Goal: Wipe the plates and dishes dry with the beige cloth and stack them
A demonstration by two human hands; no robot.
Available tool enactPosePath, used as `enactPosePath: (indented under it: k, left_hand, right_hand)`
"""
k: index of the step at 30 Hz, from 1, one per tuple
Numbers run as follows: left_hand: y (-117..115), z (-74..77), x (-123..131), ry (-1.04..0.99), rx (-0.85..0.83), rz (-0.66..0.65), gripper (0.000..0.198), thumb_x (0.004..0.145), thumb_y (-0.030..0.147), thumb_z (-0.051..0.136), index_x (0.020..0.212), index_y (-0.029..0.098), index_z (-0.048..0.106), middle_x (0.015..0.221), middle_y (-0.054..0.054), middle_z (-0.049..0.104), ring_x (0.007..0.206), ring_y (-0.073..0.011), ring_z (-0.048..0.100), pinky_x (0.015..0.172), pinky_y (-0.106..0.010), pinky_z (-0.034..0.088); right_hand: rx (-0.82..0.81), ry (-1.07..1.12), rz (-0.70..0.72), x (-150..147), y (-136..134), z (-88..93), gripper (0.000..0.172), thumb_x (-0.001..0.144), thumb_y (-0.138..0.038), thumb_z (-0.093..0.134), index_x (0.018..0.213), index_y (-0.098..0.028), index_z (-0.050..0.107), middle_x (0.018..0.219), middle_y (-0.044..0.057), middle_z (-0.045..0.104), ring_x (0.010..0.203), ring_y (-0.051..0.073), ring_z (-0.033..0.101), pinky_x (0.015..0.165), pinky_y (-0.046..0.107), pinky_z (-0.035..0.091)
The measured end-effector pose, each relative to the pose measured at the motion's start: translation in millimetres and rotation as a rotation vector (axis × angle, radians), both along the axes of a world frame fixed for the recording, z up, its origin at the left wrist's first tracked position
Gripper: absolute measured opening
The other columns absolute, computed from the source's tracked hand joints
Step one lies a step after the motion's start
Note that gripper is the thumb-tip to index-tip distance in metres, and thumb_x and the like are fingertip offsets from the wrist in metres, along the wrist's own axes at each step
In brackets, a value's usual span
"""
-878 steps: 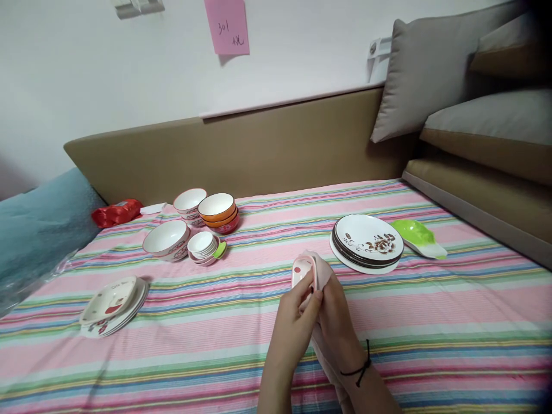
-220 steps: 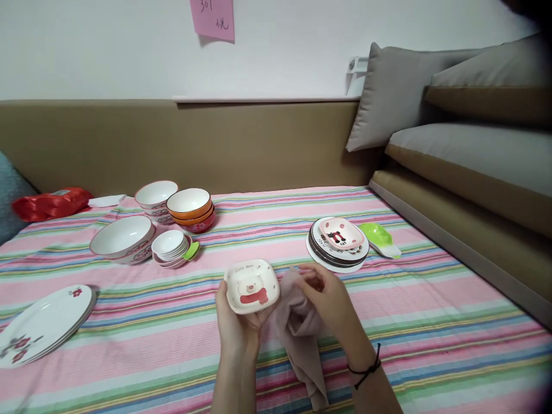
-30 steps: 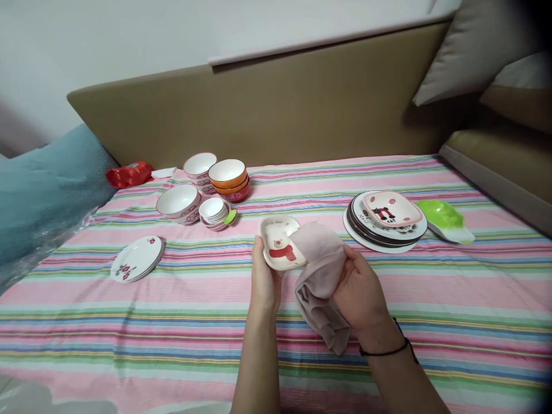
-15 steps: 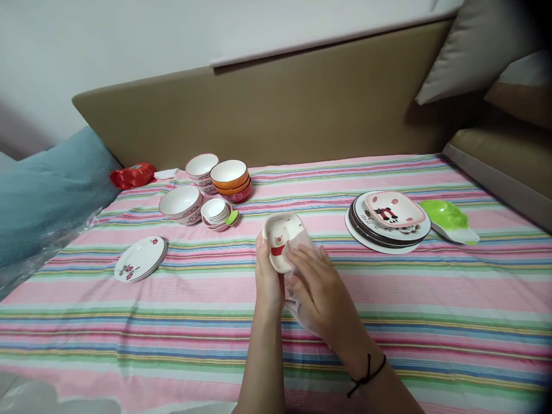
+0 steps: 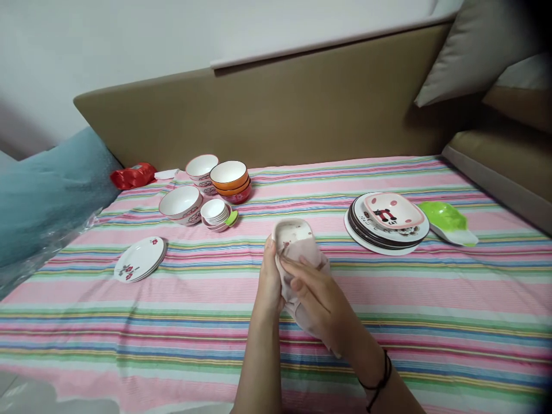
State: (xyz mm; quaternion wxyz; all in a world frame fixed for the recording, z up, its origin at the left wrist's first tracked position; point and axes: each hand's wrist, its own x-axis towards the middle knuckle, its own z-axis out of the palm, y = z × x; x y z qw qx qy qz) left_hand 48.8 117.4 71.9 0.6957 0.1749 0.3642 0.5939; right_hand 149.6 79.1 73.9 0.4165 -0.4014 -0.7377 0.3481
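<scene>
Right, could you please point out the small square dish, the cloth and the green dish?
small square dish (image 5: 294, 233), head view, on its white upper face.
cloth (image 5: 311, 256), head view, on the fold over the dish's near edge.
green dish (image 5: 445, 216), head view, on its green hollow.

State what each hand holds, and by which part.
Left hand holds the small square dish by its left rim; right hand holds the pinkish cloth, bunched in its grip against the dish.
</scene>
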Motion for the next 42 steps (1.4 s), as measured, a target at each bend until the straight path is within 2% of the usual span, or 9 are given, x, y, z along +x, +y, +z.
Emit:
enactPosePath:
  k: [3,8,13,20,27,33,37,39,42]
  left_hand:
    - [0,1.6,-2,-0.008,-0.032,-0.059,0.058,0.076,0.063,0.061,0.105,0.012,0.065,0.099,-0.011,0.070,0.108,-0.0299,0.061,0.093,-0.035,0.047]
    - [4,0.8,-3,0.040,0.084,0.015,0.048,0.080,0.050,0.065,0.113,0.015,0.063,0.113,-0.010,0.067,0.118,-0.0263,0.055,0.098,-0.031,0.043]
    - [3,6.4,-10,0.032,0.094,-0.150,0.051,0.085,0.057,0.056,0.112,0.015,0.066,0.112,-0.013,0.067,0.114,-0.0278,0.058,0.095,-0.035,0.047]
    - [-1,7.2,-17,0.161,0.246,-0.285,0.052,0.083,0.029,0.069,0.132,0.024,0.053,0.118,-0.007,0.065,0.111,-0.0217,0.059,0.094,-0.028,0.046]
    - [4,1.0,-9,-0.016,0.082,-0.083,0.029,0.085,0.039,0.064,0.098,0.014,0.071,0.094,-0.007,0.073,0.093,-0.0188,0.067,0.085,-0.024,0.051]
    - [4,-3.5,-6,0.026,0.119,-0.200,0.044,0.088,0.050,0.057,0.107,0.012,0.069,0.110,-0.012,0.069,0.115,-0.0243,0.058,0.103,-0.031,0.041]
    - [0,-0.8,-5,0.009,0.213,-0.243,0.049,0.082,0.035,0.069,0.128,0.022,0.057,0.114,-0.006,0.067,0.113,-0.0196,0.059,0.097,-0.026,0.044]
    - [0,0.0,-4,0.011,0.232,-0.180,0.058,0.081,0.028,0.071,0.135,0.030,0.048,0.113,-0.002,0.068,0.107,-0.0164,0.062,0.092,-0.023,0.046]
    - [3,-1.4,-5,0.020,0.146,-0.138,0.051,0.082,0.040,0.068,0.128,0.020,0.058,0.108,-0.006,0.070,0.102,-0.0193,0.064,0.089,-0.024,0.048]
  right_hand:
    - [-0.012,0.012,0.042,5,0,5.3,0.041,0.098,-0.034,0.038,0.135,-0.020,0.050,0.137,0.005,0.054,0.129,0.019,0.047,0.115,0.042,0.028]
    - [0.114,-0.301,-0.129,12,9,-9.8,0.038,0.090,-0.019,0.050,0.128,-0.018,0.057,0.131,0.008,0.059,0.125,0.025,0.050,0.110,0.052,0.032]
    - [0.313,-0.398,-0.205,11,20,-27.4,0.046,0.088,-0.005,0.036,0.131,-0.011,0.053,0.135,0.014,0.054,0.129,0.025,0.047,0.109,0.051,0.035]
    - [0.164,-0.114,-0.437,5,7,-6.5,0.028,0.093,-0.026,0.046,0.115,-0.019,0.061,0.084,0.007,0.072,0.077,0.023,0.069,0.069,0.034,0.055]
    - [0.368,-0.261,-0.191,8,12,-14.4,0.042,0.090,-0.012,0.043,0.131,-0.013,0.050,0.137,0.012,0.053,0.129,0.023,0.046,0.109,0.045,0.036]
    - [0.428,-0.265,-0.421,5,16,-26.1,0.037,0.091,-0.010,0.039,0.121,-0.012,0.061,0.120,0.014,0.065,0.114,0.025,0.060,0.098,0.043,0.048]
    - [0.296,-0.065,-0.533,4,8,-12.7,0.033,0.091,-0.017,0.048,0.121,-0.018,0.061,0.094,0.007,0.074,0.086,0.021,0.070,0.077,0.031,0.057]
    - [0.296,-0.042,-0.463,6,6,-6.3,0.036,0.091,-0.018,0.048,0.127,-0.020,0.057,0.102,0.007,0.073,0.093,0.020,0.069,0.084,0.031,0.055]
    - [0.388,-0.159,-0.258,10,9,-5.2,0.040,0.092,-0.015,0.044,0.131,-0.017,0.053,0.126,0.009,0.062,0.118,0.021,0.057,0.105,0.039,0.042]
